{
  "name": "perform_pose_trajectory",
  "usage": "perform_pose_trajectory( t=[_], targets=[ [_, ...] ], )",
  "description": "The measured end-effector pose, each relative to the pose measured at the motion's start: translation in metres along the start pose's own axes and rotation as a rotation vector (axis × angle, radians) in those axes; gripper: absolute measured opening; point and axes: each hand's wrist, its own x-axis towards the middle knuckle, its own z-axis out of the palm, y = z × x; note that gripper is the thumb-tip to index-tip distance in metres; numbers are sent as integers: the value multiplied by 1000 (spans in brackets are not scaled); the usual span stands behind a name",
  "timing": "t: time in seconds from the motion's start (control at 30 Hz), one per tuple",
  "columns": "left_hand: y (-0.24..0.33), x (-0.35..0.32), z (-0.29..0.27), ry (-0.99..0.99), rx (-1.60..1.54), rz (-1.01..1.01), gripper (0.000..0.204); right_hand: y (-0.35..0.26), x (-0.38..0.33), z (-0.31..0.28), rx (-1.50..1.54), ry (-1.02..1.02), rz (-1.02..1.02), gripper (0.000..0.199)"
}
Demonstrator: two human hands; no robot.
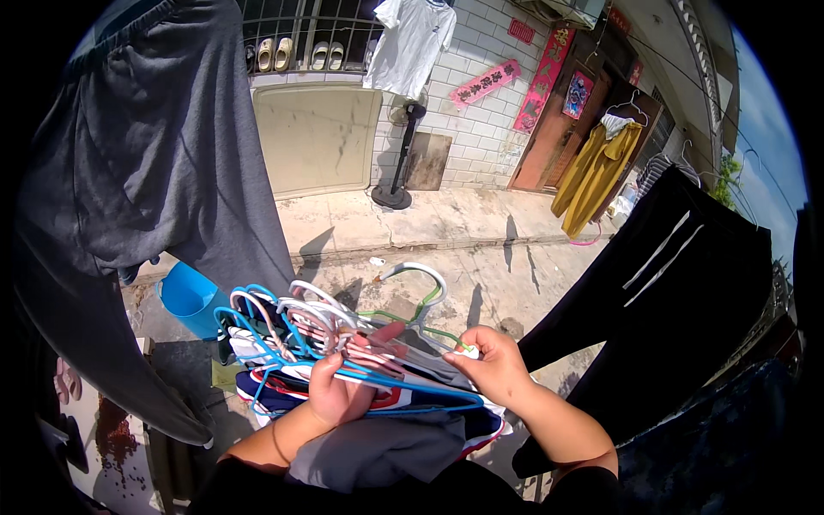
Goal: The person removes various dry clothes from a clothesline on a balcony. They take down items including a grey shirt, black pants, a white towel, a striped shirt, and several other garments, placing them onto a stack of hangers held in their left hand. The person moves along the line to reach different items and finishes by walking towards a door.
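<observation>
In front of me is a bundle of plastic clothes hangers [302, 319] in blue, white and pink. Folded dark blue, white, red and grey clothes [378, 446] hang from them. My left hand [339, 390] is closed around the bundle, its thumb on the near side. A green and white hanger [436, 283] stands at the bundle's right end, hook upward. The thumb and fingers of my right hand [496, 365] pinch this hanger's right end, where a small white piece shows. Part of the hanger's lower side is hidden behind the bundle.
Grey trousers [172, 129] hang close on the left, black trousers [661, 283] on the right. A blue bucket [190, 300] stands at left. Farther off are a standing fan [396, 163], a white T-shirt [412, 43], mustard clothing [596, 172] and a brown door [558, 129].
</observation>
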Motion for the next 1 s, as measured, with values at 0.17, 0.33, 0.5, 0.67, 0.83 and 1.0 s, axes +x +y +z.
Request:
perform_pose_trajectory(
  t=[0.17, 0.33, 0.5, 0.67, 0.83, 1.0],
  targets=[
    [16, 29, -35, 20, 6, 112, 39, 6, 77, 14, 22, -136, -76, 23],
    [13, 60, -47, 123, 168, 210, 50, 4, 135, 14, -109, -330, -191, 29],
    [-5, 93, -53, 183, 244, 275, 57, 39, 183, 8, -103, -213, -318, 27],
    [-41, 152, -55, 233, 389, 299, 55, 70, 243, -31, -86, -353, -385, 24],
    [-105, 224, -52, 140, 435, 399, 51, 138, 310, -113, 194, -303, -419, 21],
    [-185, 315, -62, 145, 354, 346, 42, 228, 349, -233, 383, -156, -94, 17]
  ],
)
